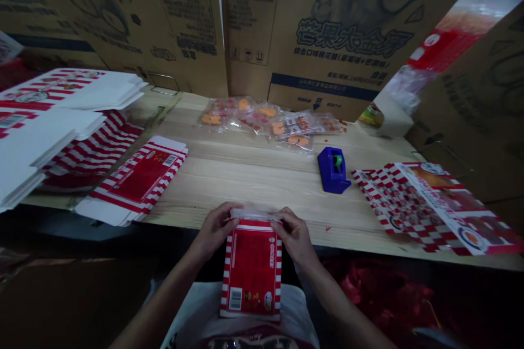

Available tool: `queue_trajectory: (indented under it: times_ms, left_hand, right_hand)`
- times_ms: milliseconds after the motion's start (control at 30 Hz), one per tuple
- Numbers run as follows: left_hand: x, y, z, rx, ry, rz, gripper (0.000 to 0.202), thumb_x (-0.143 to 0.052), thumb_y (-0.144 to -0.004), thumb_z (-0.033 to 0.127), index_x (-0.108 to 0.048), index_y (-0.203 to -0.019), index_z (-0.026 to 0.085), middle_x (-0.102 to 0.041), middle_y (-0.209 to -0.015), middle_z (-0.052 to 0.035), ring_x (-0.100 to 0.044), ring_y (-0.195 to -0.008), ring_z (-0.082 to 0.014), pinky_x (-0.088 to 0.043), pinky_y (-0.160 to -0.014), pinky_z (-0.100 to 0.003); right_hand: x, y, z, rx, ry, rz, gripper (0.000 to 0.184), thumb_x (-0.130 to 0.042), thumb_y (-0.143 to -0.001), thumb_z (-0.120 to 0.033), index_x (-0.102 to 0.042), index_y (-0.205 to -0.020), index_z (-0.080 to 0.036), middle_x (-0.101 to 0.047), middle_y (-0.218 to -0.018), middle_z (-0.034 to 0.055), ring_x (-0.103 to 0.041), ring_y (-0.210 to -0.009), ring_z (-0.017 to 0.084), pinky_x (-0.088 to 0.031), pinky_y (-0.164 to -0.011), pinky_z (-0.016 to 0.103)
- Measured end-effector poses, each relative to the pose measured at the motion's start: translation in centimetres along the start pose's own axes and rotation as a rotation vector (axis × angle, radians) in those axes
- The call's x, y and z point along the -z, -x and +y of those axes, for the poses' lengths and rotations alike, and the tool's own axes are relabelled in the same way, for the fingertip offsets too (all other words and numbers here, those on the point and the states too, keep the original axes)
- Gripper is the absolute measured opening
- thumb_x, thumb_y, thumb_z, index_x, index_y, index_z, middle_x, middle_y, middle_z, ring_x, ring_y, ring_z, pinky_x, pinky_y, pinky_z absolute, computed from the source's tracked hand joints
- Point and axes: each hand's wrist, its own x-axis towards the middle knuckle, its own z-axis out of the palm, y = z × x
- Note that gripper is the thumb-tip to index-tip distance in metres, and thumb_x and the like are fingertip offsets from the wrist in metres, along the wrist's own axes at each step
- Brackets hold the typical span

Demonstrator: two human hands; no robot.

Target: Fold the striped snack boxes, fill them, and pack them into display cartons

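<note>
Between my hands, upright in front of my lap, is a red box [251,267] with red-and-white striped edges and a barcode near its bottom. At its top left corner, my left hand [216,226] pinches the pale top edge with thumb and fingers. My right hand [295,234] grips the top right corner in the same way. A whitish flap or plastic edge shows along the top between the two hands; I cannot tell which it is. Whatever is inside the box is hidden.
Flattened red boxes [147,172] lie left, beside stacked white-and-striped cartons [69,92]. Clear packets with orange pieces [266,120] lie at the back. A blue tape dispenser [332,170] stands right of centre, near printed checkered sheets [434,207]. Large cardboard boxes [254,27] wall the table's rear.
</note>
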Motion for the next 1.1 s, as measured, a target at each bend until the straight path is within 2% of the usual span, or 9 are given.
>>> queue_trajectory:
  times_ms: [67, 167, 367, 533, 667, 767, 933, 1033, 1100]
  left_hand:
    - [0.8, 0.0, 0.5, -0.048, -0.151, -0.059, 0.017, -0.065, -0.080, 0.032, -0.067, -0.087, 0.017, -0.057, -0.085, -0.0040, -0.057, -0.081, -0.0167, -0.046, -0.069, -0.026]
    - [1.3, 0.4, 1.0, -0.081, -0.219, -0.077, 0.020, -0.063, -0.082, 0.034, -0.071, -0.083, 0.016, -0.059, -0.093, -0.0074, -0.058, -0.087, -0.0187, -0.046, -0.071, -0.027]
    - [1.2, 0.2, 1.6, -0.098, -0.334, -0.042, 0.014, -0.065, -0.079, 0.028, -0.071, -0.076, 0.015, -0.062, -0.072, -0.0031, -0.056, -0.071, -0.0152, -0.043, -0.067, -0.026]
    - [1.3, -1.1, 3.4, 0.004, -0.345, -0.131, 0.017, -0.064, -0.078, 0.029, -0.070, -0.073, 0.014, -0.066, -0.067, -0.0030, -0.057, -0.064, -0.0148, -0.041, -0.060, -0.024]
    - [1.2, -1.5, 4.2, -0.124, -0.394, -0.166, 0.020, -0.061, -0.081, 0.025, -0.066, -0.065, 0.014, -0.063, -0.063, -0.0017, -0.055, -0.062, -0.0133, -0.040, -0.060, -0.024]
    - [1.3, -1.1, 3.7, -0.236, -0.426, -0.210, 0.020, -0.060, -0.085, 0.026, -0.068, -0.071, 0.015, -0.063, -0.070, -0.0031, -0.057, -0.067, -0.0137, -0.042, -0.064, -0.025]
    - [0.9, -0.4, 1.5, -0.270, -0.320, -0.188, 0.014, -0.063, -0.085, 0.027, -0.071, -0.092, 0.018, -0.068, -0.090, -0.0075, -0.063, -0.085, -0.0181, -0.047, -0.076, -0.028]
    - [-0.1, -0.1, 0.0, -0.238, -0.183, -0.131, 0.016, -0.062, -0.085, 0.027, -0.070, -0.096, 0.019, -0.067, -0.098, -0.0077, -0.062, -0.094, -0.0197, -0.047, -0.083, -0.030]
    - [-0.6, -0.1, -0.7, -0.173, -0.135, -0.092, 0.013, -0.062, -0.085, 0.028, -0.070, -0.091, 0.020, -0.066, -0.095, -0.0060, -0.061, -0.091, -0.0190, -0.046, -0.081, -0.029]
  right_hand:
    - [0.3, 0.1, -0.3, 0.086, 0.090, -0.038, 0.016, -0.060, -0.087, -0.027, -0.073, -0.095, -0.022, -0.062, -0.095, 0.0060, -0.059, -0.092, 0.019, -0.047, -0.079, 0.030]
    - [0.5, 0.3, -0.8, 0.123, 0.134, -0.112, 0.019, -0.057, -0.090, -0.028, -0.073, -0.099, -0.023, -0.063, -0.110, 0.0087, -0.059, -0.104, 0.020, -0.046, -0.087, 0.031]
    - [1.0, -0.7, -1.8, 0.039, 0.194, -0.138, 0.013, -0.066, -0.082, -0.028, -0.073, -0.088, -0.019, -0.070, -0.086, 0.0056, -0.064, -0.079, 0.018, -0.048, -0.071, 0.028]
    - [1.9, -2.0, -3.4, -0.051, 0.246, -0.197, 0.012, -0.064, -0.080, -0.027, -0.069, -0.076, -0.017, -0.065, -0.065, 0.0008, -0.056, -0.058, 0.013, -0.042, -0.055, 0.023]
    - [2.3, -2.3, -3.8, -0.030, 0.233, -0.218, 0.018, -0.061, -0.082, -0.027, -0.064, -0.069, -0.016, -0.064, -0.064, 0.0008, -0.057, -0.060, 0.013, -0.042, -0.055, 0.023]
    - [2.4, -1.8, -3.2, 0.084, 0.272, -0.218, 0.019, -0.059, -0.087, -0.028, -0.064, -0.073, -0.017, -0.065, -0.070, 0.0020, -0.059, -0.066, 0.014, -0.045, -0.061, 0.024]
    - [1.4, 0.1, -1.4, 0.308, 0.301, -0.114, 0.007, -0.058, -0.089, -0.020, -0.065, -0.087, -0.019, -0.068, -0.090, 0.0061, -0.063, -0.083, 0.017, -0.049, -0.075, 0.029]
    - [0.3, 1.2, -0.9, 0.296, 0.341, -0.020, 0.012, -0.054, -0.091, -0.017, -0.066, -0.088, -0.020, -0.068, -0.090, 0.0061, -0.063, -0.084, 0.017, -0.049, -0.078, 0.031]
    - [0.3, 1.1, -0.6, 0.232, 0.275, -0.042, 0.011, -0.056, -0.090, -0.020, -0.067, -0.093, -0.021, -0.069, -0.094, 0.0060, -0.064, -0.088, 0.017, -0.050, -0.081, 0.031]
